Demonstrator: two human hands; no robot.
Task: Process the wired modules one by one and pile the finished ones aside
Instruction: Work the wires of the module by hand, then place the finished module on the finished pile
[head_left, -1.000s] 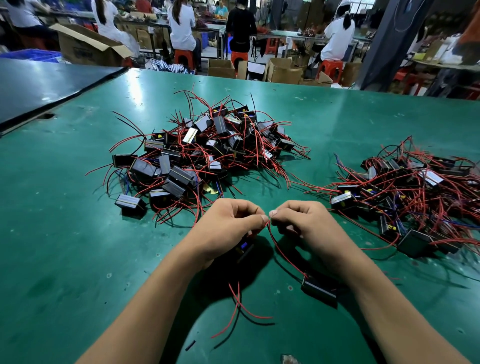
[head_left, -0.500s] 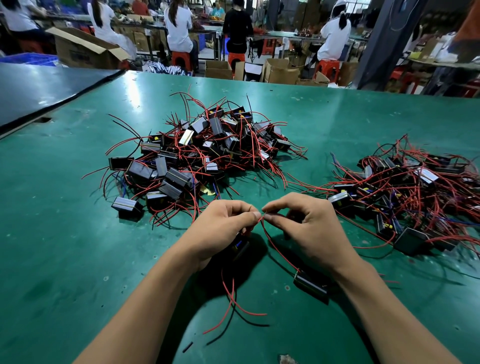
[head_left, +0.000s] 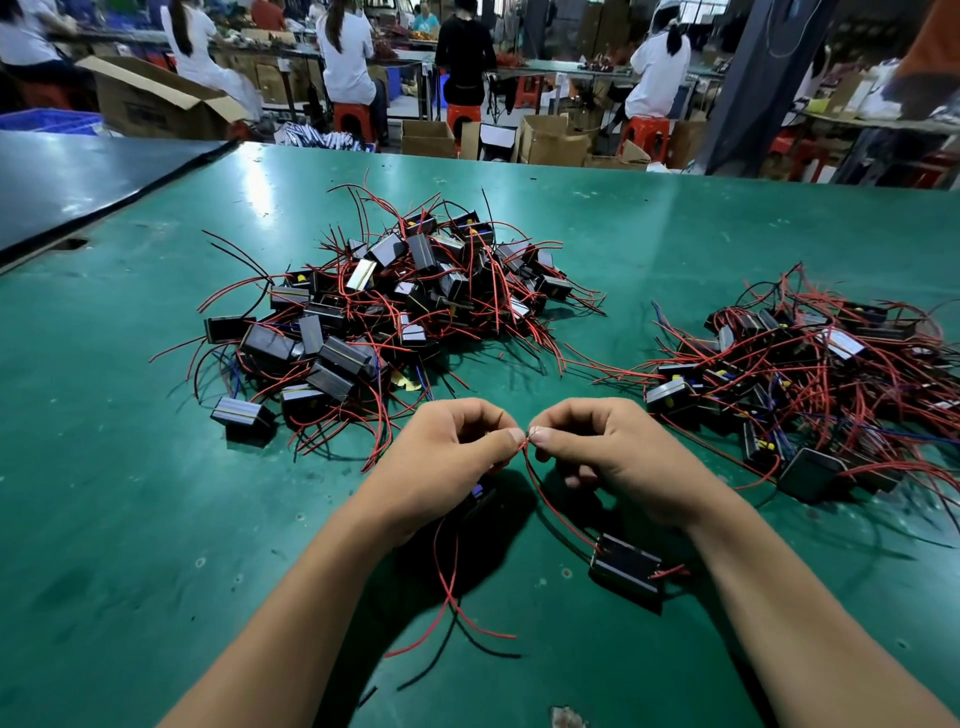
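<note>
- Head view, centre of frame: left hand (head_left: 447, 460) and right hand (head_left: 615, 457), fingers curled, each pinch the red wire (head_left: 552, 506) between thumb and forefinger, their tips almost meeting.
- Lower centre-right: the wire's black module (head_left: 626, 569) lies on the green table (head_left: 130, 519).
- Upper centre: large pile (head_left: 395, 306); right edge: second pile (head_left: 810, 374).

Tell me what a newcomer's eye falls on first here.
Two tangles of black modules and red wires dominate the green table: the left pile and the right pile. Nearer, the left hand and right hand pinch a red wire running to a lone module by the right wrist.
</note>
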